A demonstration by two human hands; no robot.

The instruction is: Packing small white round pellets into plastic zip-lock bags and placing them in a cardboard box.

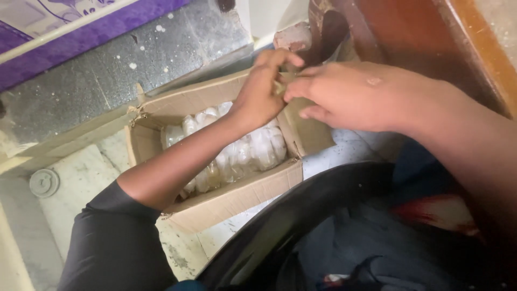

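Left hand (pixel 263 97) and right hand (pixel 344 94) meet above the box (pixel 237 196), fingertips pinched together on a small pale item (pixel 279 88) too hidden to identify. Keep both pinches close and work over the open box, so a dropped piece lands among the clear packets (pixel 242 151).

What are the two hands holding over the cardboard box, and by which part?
Both the left hand and the right hand pinch something small between their fingertips above the cardboard box; what it is cannot be told.
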